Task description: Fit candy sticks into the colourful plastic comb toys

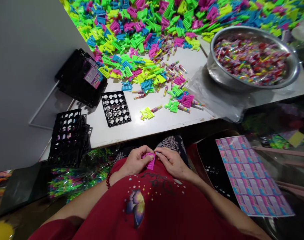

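Note:
Close to my lap, my left hand (137, 160) has its thumb and fingers closed on a pink plastic piece (150, 163). My right hand (172, 162) meets it at the piece's upper right edge, fingertips pinched on something small and mostly hidden. On the white table (111, 133) ahead, a yellow piece (147, 113) lies beside a small candy tube (157, 108). Further right are a green piece (172, 106) and a pink piece (187, 100) with more tubes. A large heap of green, pink, blue and yellow pieces (141, 40) covers the back.
A black grid tray (116, 108) lies on the table, with more black trays (66, 136) stacked at the left edge. A steel bowl (252, 85) of wrapped candy tubes stands on plastic at the right. Printed card sheets (254, 176) lie at the lower right.

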`<state>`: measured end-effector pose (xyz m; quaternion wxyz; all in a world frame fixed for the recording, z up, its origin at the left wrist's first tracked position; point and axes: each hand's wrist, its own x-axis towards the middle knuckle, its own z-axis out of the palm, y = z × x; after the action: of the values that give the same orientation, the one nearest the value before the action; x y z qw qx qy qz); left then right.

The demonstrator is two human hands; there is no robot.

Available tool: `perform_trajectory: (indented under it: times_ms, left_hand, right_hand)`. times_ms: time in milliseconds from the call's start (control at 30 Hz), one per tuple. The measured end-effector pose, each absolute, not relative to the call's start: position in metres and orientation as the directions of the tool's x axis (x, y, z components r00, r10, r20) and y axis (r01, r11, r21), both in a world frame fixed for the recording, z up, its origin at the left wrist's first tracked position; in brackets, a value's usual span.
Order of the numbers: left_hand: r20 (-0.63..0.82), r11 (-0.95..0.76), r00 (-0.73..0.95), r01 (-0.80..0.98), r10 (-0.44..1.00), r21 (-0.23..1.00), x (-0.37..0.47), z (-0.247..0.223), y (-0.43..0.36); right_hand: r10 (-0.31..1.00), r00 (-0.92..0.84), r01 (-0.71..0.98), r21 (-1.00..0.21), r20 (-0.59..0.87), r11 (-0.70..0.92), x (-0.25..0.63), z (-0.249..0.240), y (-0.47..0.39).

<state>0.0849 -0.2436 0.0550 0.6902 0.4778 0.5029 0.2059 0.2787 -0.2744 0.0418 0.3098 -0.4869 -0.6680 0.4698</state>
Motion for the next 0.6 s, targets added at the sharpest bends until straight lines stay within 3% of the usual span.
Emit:
perform_trajectory:
  times_ms: [233,300,467,533,600]
  left_hand:
    - [-0.652,0.735,0.449,-0.015,0.611,0.678,0.086,0.044,-0.241]
    - [-0.63,0.697,0.444,0.018,0.637,0.717,0.085,0.045,-0.243]
    - [-0.442,0.406,0.453,0.18,0.774,0.896,0.083,0.054,-0.245]
    - [-0.483,0.489,0.46,0.116,0.745,0.864,0.083,0.055,-0.243]
    - [-0.587,0.664,0.485,0.018,0.648,0.748,0.084,0.054,-0.24]
  right_hand:
    - [0.932,-0.361,0.409,-0.893,0.029,0.187,0.277,0.035,-0.282]
    - [0.929,-0.368,0.44,-0.873,0.039,0.211,0.278,0.036,-0.283]
    - [0.938,-0.346,0.404,-0.899,0.022,0.17,0.279,0.037,-0.284]
    - [0.936,-0.352,0.403,-0.897,0.034,0.184,0.279,0.035,-0.285]
    - [0.926,-0.372,0.424,-0.878,0.054,0.222,0.279,0.033,-0.286]
